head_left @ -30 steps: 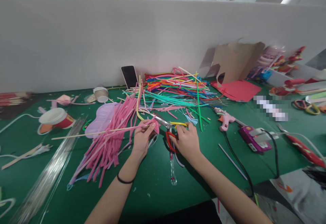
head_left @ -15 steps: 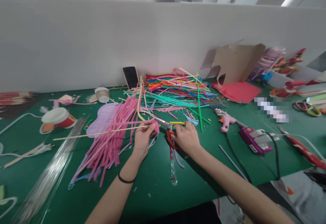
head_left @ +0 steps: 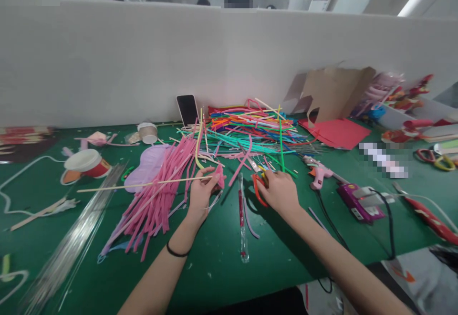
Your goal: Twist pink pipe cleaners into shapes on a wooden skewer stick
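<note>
My left hand [head_left: 202, 192] pinches a thin wooden stick [head_left: 143, 185], which points out to the left. At the stick's right end, by my fingertips, sits a small bunched pink fuzzy piece [head_left: 219, 177]. In my right hand [head_left: 281, 190] are scissors [head_left: 258, 191] with red and yellow handles, their blades aimed up and away and clear of the pink piece. Between the hands lies a narrow clear-wrapped red stick [head_left: 242, 224], with a pink pipe cleaner [head_left: 236, 172] just beyond it. A bundle of pink pipe cleaners [head_left: 161, 200] is spread left of my left hand.
Colourful pipe cleaners [head_left: 250, 124] are heaped at the back beside a phone [head_left: 188, 110]. To the right are a pink glue gun [head_left: 320, 174], a purple power strip [head_left: 361, 204] and cables. Paper cups [head_left: 88, 164] and clear thin rods [head_left: 77, 234] lie left. A white partition [head_left: 143, 62] closes the back.
My right hand has drawn the scissors rightward, away from the pink piece. A pink strip that ran left from the piece is gone, and a loose pink length now shows between the hands.
</note>
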### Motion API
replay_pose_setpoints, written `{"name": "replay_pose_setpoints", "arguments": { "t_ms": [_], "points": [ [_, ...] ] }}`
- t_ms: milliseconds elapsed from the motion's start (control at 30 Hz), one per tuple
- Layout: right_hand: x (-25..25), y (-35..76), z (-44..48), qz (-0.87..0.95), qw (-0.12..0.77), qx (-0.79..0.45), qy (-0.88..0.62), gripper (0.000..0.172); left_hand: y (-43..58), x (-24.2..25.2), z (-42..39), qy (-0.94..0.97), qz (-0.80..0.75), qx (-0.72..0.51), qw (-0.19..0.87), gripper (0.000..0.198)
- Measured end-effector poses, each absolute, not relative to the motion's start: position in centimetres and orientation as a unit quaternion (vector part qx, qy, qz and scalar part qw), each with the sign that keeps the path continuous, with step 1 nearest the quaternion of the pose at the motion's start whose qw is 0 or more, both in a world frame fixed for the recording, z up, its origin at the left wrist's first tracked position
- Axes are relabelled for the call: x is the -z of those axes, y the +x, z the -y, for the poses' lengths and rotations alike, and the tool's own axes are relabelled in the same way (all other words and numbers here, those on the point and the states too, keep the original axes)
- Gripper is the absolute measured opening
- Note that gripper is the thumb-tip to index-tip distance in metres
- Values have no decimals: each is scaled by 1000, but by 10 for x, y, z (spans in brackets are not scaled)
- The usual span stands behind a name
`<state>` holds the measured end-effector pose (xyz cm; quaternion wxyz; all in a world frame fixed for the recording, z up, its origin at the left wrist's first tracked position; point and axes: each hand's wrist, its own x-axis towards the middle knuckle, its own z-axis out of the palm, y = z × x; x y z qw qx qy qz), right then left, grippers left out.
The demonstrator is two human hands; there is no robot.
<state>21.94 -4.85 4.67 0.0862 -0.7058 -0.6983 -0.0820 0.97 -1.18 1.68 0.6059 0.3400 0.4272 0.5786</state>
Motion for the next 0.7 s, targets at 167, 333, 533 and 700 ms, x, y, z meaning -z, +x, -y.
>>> {"name": "replay_pose_setpoints", "arguments": {
  "t_ms": [167,333,533,700],
  "points": [
    [-54,220,53,662,22,60,-747,36,8,-22,13,347,-391,-574,630,41],
    [-85,204,54,691,115,2,-713,30,7,-22,16,350,-372,-552,659,36],
    [-64,186,15,606,445,-434,-496,30,10,-25,21,372,-370,-511,681,35],
    [-32,181,10,511,490,-546,-449,31,13,-22,21,394,-375,-488,683,35]
  ]
}}
